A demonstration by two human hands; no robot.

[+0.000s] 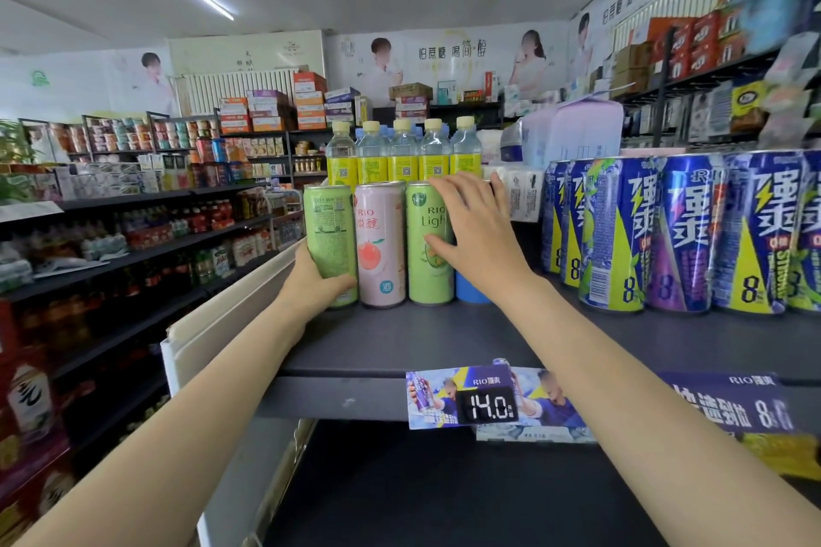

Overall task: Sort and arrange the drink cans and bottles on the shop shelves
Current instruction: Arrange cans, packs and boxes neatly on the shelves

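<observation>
Drink cans stand upright in a short row at the left end of the shelf (pixel 400 338), straight in front of both hands. The left hand (pixel 317 280) grasps the lower part of the green can with its back label outward (pixel 329 242), fingers curled around its base. Just to the right of this hand stands the pink peach can (pixel 381 242), and next the light green can (pixel 428 242); the three are close together, maybe touching. The right hand (pixel 477 227) lies on the right side of the light green can, thumb across its front and fingers spread over the top; it seems to hold it, though the far fingers hide behind it. A blue can (pixel 473 291) shows only its base below this hand.

All long axes are vertical, so I judge that the coming move is a turn or slide along the shelf, not a lift. The left hand is nearer to the wrongly facing can. Behind the hands stand yellow-label bottles (pixel 402 155); well to the right of the right hand, the blue and yellow cans (pixel 684 231). A price tag (pixel 486 406) hangs below the right forearm.
</observation>
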